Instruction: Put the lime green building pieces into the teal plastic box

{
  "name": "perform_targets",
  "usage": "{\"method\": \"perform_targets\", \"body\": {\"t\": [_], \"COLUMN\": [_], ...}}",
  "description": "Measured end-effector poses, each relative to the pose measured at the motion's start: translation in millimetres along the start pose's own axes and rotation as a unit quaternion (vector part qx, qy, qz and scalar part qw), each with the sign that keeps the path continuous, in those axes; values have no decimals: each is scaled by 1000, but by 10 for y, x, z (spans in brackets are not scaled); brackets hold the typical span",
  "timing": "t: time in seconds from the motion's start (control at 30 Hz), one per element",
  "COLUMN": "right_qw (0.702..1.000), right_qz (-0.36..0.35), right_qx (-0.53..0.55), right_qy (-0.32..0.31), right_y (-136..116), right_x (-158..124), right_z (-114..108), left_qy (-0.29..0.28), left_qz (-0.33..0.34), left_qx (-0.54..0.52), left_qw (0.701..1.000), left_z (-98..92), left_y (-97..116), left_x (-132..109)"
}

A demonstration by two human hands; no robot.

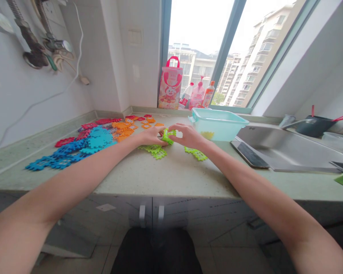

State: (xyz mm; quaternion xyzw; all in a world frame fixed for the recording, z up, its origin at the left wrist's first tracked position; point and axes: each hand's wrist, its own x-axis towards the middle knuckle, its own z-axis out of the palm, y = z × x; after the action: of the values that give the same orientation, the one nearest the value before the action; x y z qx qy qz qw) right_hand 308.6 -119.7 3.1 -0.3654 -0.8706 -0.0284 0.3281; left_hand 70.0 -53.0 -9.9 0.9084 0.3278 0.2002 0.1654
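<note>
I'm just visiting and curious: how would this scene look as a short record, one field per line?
Left hand: fingers on the green plastic work; hand above the counter
Right hand: fingers at the same green work, from the other side; hand
Held count: one piece or several joined, cannot tell
Loose green pieces: near the left hand and by the right forearm
Sorted-looking pile, left: blue pieces, orange pieces, red pieces
Tub: pale teal, something yellow-green inside
Phone: beside the sink
</note>
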Motion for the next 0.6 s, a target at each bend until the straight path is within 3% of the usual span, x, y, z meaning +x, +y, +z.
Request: {"method": "perform_targets", "body": {"t": [0.1,0.2,0.27,0.4,0.6], "right_qw": [999,998,998,978,950], "right_qz": [-25,-29,5,105,176], "right_qx": [-19,-42,-61,-113,-124], "right_qy": [-38,-26,-28,-139,-227], "right_y": [12,69,128,261,325], "right_x": [-12,-34,-50,-94,-116], "right_z": [-16,-127,-232,-391,-322], "left_qy": [4,5,5,18,26], "left_qz": [7,3,-8,-23,-39], "left_qx": [-10,-15,-9,3,5], "left_qw": [1000,1000,1000,1000,999], "left_z": [-5,-13,-21,-46,-79], "left_y": [-5,-27,-56,-133,-158], "left_x": [-1,0,0,-1,-3]}}
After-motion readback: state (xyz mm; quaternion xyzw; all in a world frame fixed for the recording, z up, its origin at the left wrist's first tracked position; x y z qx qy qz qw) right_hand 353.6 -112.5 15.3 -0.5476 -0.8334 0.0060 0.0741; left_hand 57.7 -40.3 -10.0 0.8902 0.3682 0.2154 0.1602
